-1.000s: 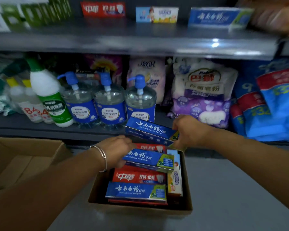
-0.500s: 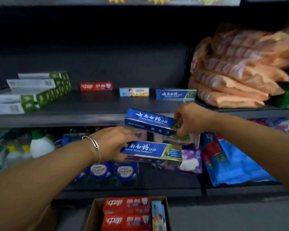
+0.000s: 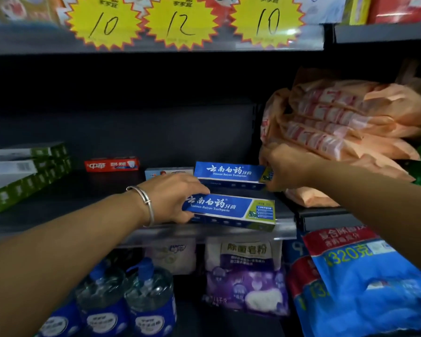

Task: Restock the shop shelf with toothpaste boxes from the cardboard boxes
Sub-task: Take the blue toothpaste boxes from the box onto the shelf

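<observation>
Gripped by the ends, one toothpaste box (image 3: 229, 209) per hand (image 3: 173, 198), near shelf (image 3: 83, 210) edge (light, stiff, probably crushable).

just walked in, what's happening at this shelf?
A person is restocking toothpaste. The left hand grips one blue toothpaste box near the front edge of the dark shelf; the right hand holds a second blue box further back, beside the stacked orange packs. A red toothpaste box stands at the back.

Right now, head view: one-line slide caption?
Left hand and right hand each set a blue toothpaste box on the shelf.
</observation>
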`<state>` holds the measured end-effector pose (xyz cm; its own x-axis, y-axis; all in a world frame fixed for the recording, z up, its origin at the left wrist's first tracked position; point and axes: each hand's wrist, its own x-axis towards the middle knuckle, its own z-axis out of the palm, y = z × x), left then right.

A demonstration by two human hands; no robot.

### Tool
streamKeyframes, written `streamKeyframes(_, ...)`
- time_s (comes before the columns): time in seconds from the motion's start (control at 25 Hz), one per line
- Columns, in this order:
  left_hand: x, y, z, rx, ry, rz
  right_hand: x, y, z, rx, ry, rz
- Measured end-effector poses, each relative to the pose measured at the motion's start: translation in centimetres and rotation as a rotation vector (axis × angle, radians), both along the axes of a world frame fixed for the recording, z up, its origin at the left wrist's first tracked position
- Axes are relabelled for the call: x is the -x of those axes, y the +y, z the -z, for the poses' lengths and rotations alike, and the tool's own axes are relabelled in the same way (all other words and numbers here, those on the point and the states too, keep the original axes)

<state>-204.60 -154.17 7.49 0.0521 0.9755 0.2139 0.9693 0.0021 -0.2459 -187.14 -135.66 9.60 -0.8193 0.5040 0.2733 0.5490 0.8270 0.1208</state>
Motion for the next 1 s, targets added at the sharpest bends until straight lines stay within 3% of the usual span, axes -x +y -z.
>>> streamKeyframes(0.4,2.0,5.7,0.8,0.039,-0.044,-0.002,3.1,5.4,3.9,-0.105,-0.196,-0.044)
streamKeyframes(1.0,2.8,6.5,1.2,0.031,-0.073,-0.027,4.5,6.8,4.5,-0.249,-0.246,-0.031)
